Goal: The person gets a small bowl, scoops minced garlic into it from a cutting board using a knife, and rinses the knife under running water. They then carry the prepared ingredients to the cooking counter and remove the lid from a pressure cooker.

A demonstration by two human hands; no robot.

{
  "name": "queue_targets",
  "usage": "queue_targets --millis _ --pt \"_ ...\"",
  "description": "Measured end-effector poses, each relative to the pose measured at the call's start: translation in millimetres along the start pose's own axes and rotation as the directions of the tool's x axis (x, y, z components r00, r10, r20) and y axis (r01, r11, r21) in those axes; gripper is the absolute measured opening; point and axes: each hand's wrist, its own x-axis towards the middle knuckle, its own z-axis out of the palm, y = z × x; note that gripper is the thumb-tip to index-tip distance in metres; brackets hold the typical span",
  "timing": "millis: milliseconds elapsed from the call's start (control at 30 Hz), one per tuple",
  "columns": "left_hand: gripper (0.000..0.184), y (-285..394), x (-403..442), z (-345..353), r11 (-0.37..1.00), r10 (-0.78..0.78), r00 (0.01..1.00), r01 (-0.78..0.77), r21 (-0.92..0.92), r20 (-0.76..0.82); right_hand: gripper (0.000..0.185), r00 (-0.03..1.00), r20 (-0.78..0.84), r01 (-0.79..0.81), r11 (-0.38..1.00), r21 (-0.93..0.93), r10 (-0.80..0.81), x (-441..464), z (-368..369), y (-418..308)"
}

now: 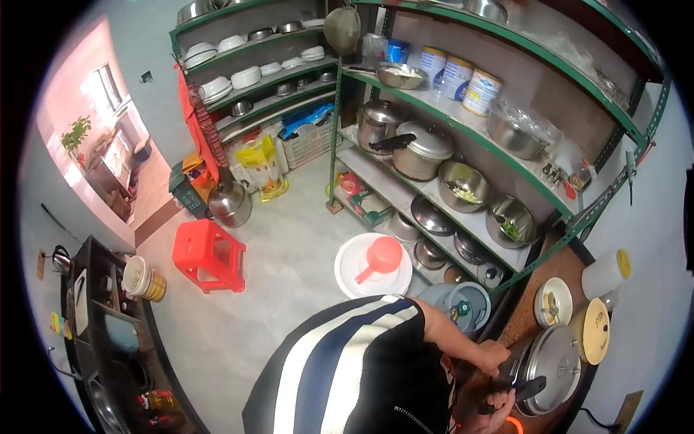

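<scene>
A large silver pressure cooker [560,362] with a black handle [533,388] stands on the brown counter at the lower right. My right hand [499,405] is closed around this handle, on the near side of the pot. Just left of the cooker, my left hand [494,356] is closed in a fist-like shape. What its fingers hold, if anything, is hidden. Behind the cooker leans a round cream-yellow lid [597,331]. Beside it sits a white bowl [554,302] with pale food inside.
Green-framed shelves [463,119] hold pots, tins and steel bowls with chopped vegetables. A blue-grey gas cylinder [473,304] stands by the counter. On the floor are a white basin [347,271] with a red dipper [383,257] and a red stool [206,246].
</scene>
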Motion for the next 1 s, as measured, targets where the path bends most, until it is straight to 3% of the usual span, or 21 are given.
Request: queue_targets --millis 167,733,867,900,933,967,1000 --pt "0.046 6 -3 -7 1.0 -0.009 0.999 0.009 0.012 0.033 0.024 0.978 0.203 -0.133 0.901 0.412 0.052 -3 7 -4" --pt "0.046 7 -4 -5 0.999 -0.044 0.999 0.044 0.002 0.01 0.032 0.99 0.088 -0.134 0.957 0.258 0.115 -3 -21 0" --pt "0.044 -2 5 9 0.999 -0.036 0.998 0.038 0.026 -0.048 0.037 0.985 0.08 -0.166 0.975 0.15 0.155 -3 -82 8" --pt "0.04 -6 8 14 0.999 -0.023 0.996 0.027 0.046 -0.084 0.03 0.922 -0.383 0.113 0.985 0.13 -0.055 -5 18 -3" --pt "0.039 -4 8 13 0.999 -0.043 0.995 0.045 0.02 -0.085 0.03 0.944 -0.323 0.049 0.997 -0.065 -0.067 -3 8 0" --pt "0.038 -6 9 14 0.999 -0.042 0.994 0.044 0.015 -0.103 0.031 0.964 -0.244 -0.038 0.966 0.256 0.103 -4 19 -12" --pt "0.033 -7 10 11 0.999 -0.034 0.997 0.035 0.011 -0.076 0.041 0.966 -0.163 -0.122 0.909 0.398 0.201 -3 32 -19"
